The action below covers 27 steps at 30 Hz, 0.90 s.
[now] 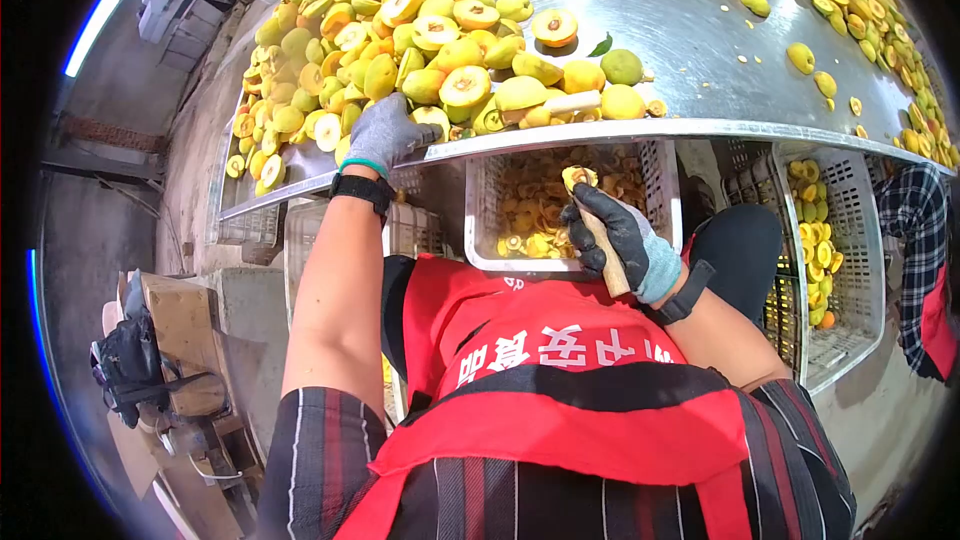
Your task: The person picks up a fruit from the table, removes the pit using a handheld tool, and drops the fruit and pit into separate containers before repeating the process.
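Observation:
My left hand [388, 132], in a grey glove, rests at the near edge of the metal table [690, 35], touching the heap of halved yellow fruit [375, 35]. Its fingertips are hidden against the fruit. In a dark-palmed glove, my right hand [622, 235] is closed round the wooden handle of a tool [607, 250]. A cut piece of fruit [579, 178] sits at the tool's upper end, above the white crate [473, 210] of peels and scraps. Another light-coloured handle [572, 103] lies among the fruit near the table edge.
More fruit [870, 0] lies along the table's right side. Below right stands a white crate [862, 240] holding yellow fruit. A person's checked sleeve [915, 230] shows at the far right. Cardboard boxes [185, 330] and a black bag [130, 365] are at the left.

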### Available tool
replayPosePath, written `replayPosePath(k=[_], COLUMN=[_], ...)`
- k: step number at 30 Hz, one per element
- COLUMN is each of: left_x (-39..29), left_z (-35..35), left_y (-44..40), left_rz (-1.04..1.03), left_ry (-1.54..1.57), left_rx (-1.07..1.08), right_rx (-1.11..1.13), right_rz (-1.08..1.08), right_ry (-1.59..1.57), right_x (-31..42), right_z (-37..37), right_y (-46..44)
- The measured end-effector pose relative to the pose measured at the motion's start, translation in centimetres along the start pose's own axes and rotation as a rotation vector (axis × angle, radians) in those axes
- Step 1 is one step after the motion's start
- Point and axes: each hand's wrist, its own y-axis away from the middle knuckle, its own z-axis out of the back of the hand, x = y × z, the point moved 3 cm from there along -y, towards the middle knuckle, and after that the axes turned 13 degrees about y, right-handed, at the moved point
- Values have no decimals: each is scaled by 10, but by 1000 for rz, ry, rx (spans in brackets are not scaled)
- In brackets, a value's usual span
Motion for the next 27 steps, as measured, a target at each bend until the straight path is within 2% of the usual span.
replayPosePath(k=[3,5,6,7,9,11,12,13,15,17,18,19,21,22,25,26,27], left_x=[-2,0,10,18,-21,-57,-59,-63,-75,-86,-90,-88,-85,-84,-88,-89,-89], left_z=[-1,-3,-9,-16,-10,-13,-28,-46,-57,-64,-66,-66,-63,-62,-59,-62,-64], left_y=[8,15,15,17,59,95,102,105,119,129,132,131,130,130,134,135,135], left_rz=[-16,-33,-72,-175,-137,-76,-34,-51,17,-1,-20,-20,-52,-8,-1,-2,-81], left_ry=[-8,234,386,648,1483,1739,1706,1765,1919,1980,2036,2040,2055,2063,2149,2147,2053], left_rx=[-69,-225,-366,-465,-361,-150,-41,-18,182,227,261,260,340,280,288,292,239], right_rx=[63,106,96,86,159,195,218,240,237,122,105,105,-120,-65,-113,-184,-187], right_rz=[54,159,133,138,282,294,304,315,392,656,281,279,383,212,332,503,503], right_ry=[31,179,189,185,301,313,350,384,444,768,585,587,640,554,708,896,895], right_x=[0,7,9,13,19,20,21,21,12,15,9,5,-3,13,20,18,19], right_z=[-2,-9,-13,-15,-25,-31,-35,-38,-31,-33,-28,-26,-15,-25,-35,-33,-32], right_y=[-4,2,5,9,19,20,22,23,12,11,10,6,-6,16,30,23,22])
